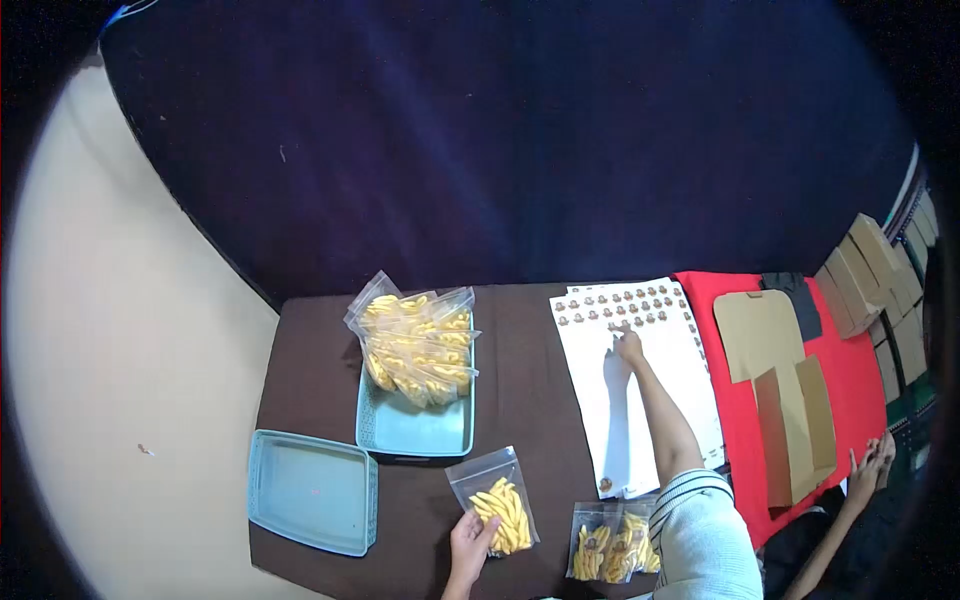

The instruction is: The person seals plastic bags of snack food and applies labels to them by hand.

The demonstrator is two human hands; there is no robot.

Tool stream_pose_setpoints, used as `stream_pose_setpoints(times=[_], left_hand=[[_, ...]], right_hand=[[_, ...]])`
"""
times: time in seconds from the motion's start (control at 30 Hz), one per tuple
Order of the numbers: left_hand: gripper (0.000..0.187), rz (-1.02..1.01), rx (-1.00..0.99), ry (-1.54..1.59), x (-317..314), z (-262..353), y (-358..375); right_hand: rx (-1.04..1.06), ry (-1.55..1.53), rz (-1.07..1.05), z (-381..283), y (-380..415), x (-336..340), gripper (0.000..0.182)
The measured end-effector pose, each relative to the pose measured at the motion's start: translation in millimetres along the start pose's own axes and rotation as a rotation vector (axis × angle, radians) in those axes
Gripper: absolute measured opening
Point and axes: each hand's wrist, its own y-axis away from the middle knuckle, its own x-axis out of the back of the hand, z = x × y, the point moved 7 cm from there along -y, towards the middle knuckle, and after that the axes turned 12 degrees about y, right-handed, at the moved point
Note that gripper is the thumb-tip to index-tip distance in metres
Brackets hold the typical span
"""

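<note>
Back is closed off by a dark blue curtain [520, 140]; left side is bounded by a cream wall [130, 350]. Worktop [530, 400] is surfaced in dark brown. Red cloth [857, 400] is spread to its right, with an open cardboard box [797, 430] set on it, lid folded out; black cloth [807, 310] is laid just beside the lid. Cartons [868, 265] are stacked at far right.

Brown cloth [525, 385] bears blue trays [312, 490], sticker sheets [690, 400] — and filled bags [592, 552].

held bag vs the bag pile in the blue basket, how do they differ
The held bag is single, in the left hand; the bag pile is heaped in the blue basket. The held bag's front is mostly uncovered, while the bag pile's bags overlap. Both show yellow pieces through clear plastic.
</note>
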Motion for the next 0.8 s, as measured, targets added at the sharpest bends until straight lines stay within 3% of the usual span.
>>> stream_pose_setpoints(times=[0.1,0.17,0.3,0.4,0.47,0.53,0.67,0.73,0.8], left_hand=[[0.029,0.008,0.019,0.005,2.5,-3.8,-4.9],[0.029,0.024,-0.039,0.001,6.0,-8.3,-8.4],[0.03,0.026,-0.069,-0.03,9.2,-11.5,-12.2],[0.03,0.008,-0.069,-0.014,2.4,-5.7,-11.6],[0.03,-0.004,-0.031,-0.055,1.7,-5.9,-9.4],[0.031,-0.02,-0.041,-0.041,-1.7,-3.0,-7.3],[0.031,0.006,0.003,-0.089,6.7,-14.3,-4.3],[0.031,-0.003,-0.003,-0.142,10.6,-18.3,-3.4],[0.031,-0.011,-0.004,-0.077,6.1,-18.0,-4.8]], right_hand=[[-0.082,0.176,0.039,21.3,-20.3,-24.2,0.049],[-0.209,0.205,-0.169,16.6,-12.9,-19.1,0.058],[-0.283,0.275,-0.201,14.5,-11.0,-19.6,0.05],[-0.176,0.179,-0.135,34.0,-20.8,-38.0,0.047],[-0.259,0.2,-0.144,9.9,-4.3,-12.4,0.046],[-0.168,0.115,-0.056,3.5,-8.4,-9.3,0.045],[-0.023,0.253,-0.131,12.4,-33.9,-34.8,0.052],[-0.041,0.281,-0.096,-2.5,-22.0,-28.1,0.056],[-0.209,0.288,-0.102,5.4,-18.6,-26.5,0.057]])
